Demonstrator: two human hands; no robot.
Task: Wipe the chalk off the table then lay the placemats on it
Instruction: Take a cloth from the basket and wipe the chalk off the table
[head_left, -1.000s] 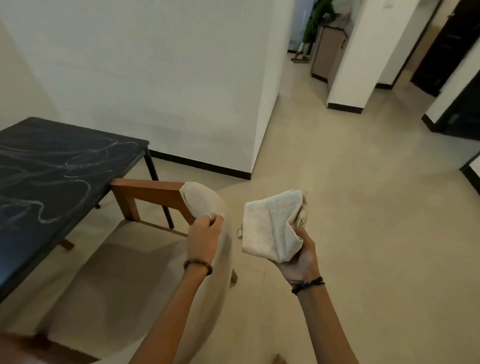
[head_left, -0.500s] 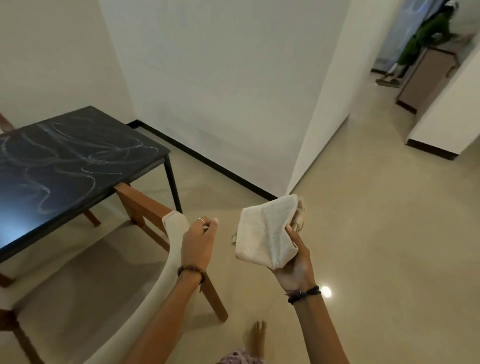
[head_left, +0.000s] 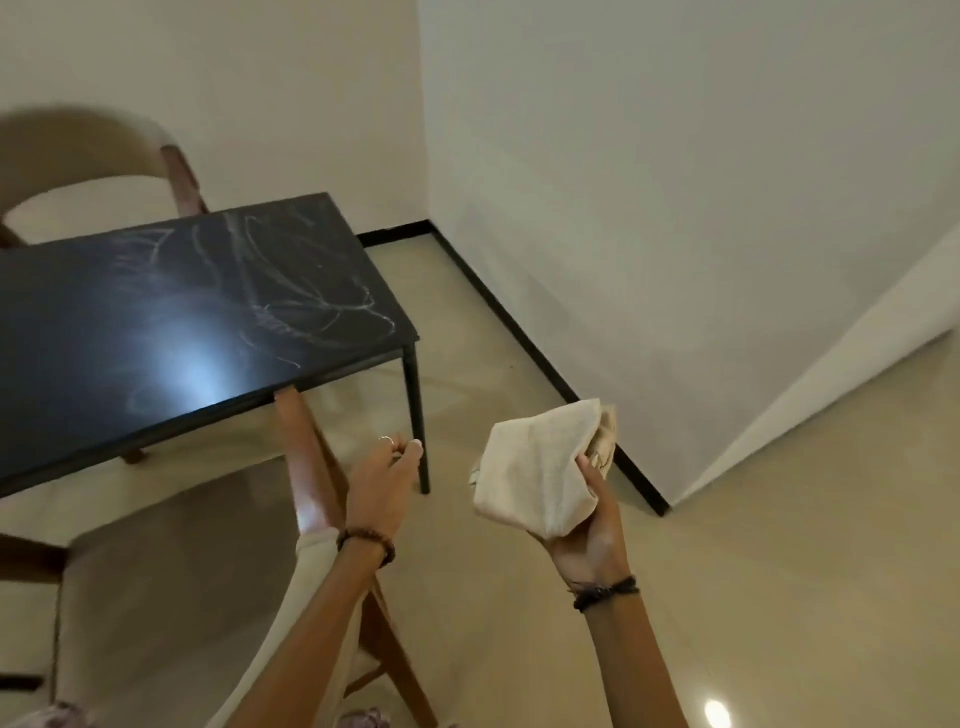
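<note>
The black table (head_left: 78, 322) stands at the left, its top covered in white chalk scribbles (head_left: 311, 306). My right hand (head_left: 592, 530) is raised palm-up over the floor, right of the table's corner leg, and grips a bunched cream cloth (head_left: 540, 467). My left hand (head_left: 382, 483) hovers beside the wooden back rail of the near chair (head_left: 306, 452). Its fingers are loosely curled and hold nothing. No placemats are in view.
The near chair's beige seat (head_left: 156, 571) is tucked partly under the table's front edge. A second chair (head_left: 78, 150) stands behind the table. White walls with black skirting (head_left: 519, 332) form a corner to the right. Beige floor spreads around my right arm.
The view has swung left, bringing the table closer and more central. My left hand has come off the chair's padded back. The right hand still holds the cloth.
</note>
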